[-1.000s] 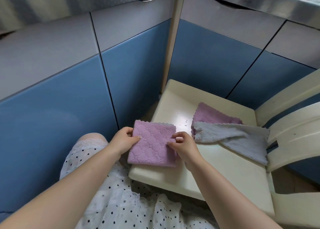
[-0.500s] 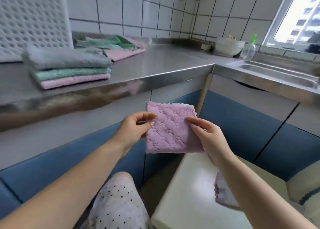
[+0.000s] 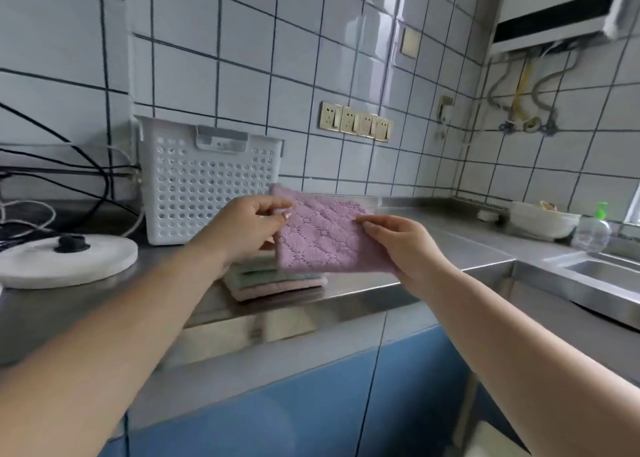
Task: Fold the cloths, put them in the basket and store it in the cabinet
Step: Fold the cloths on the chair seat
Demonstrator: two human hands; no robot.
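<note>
Both hands hold one folded purple cloth (image 3: 327, 237) up in the air over the steel counter (image 3: 433, 249), the cloth tilted with its quilted face toward the camera. The left hand (image 3: 247, 228) has a closed grip on the cloth's upper left corner, thumb and fingers pinched together on it; the right hand (image 3: 403, 240) has a closed grip on the right edge, thumb on the front face and the other fingers hidden behind the fabric. Directly below the held cloth, near the counter's front edge, lies a stack of folded cloths (image 3: 277, 278), greenish layers on top of a pink one, partly covered by the left hand and the purple cloth. Behind the stack the white perforated basket (image 3: 204, 183) stands upright on the counter against the tiled wall. A round white lid with a black knob (image 3: 65, 254) rests on the counter to the left, and blue cabinet doors (image 3: 277, 411) run below the counter edge
</note>
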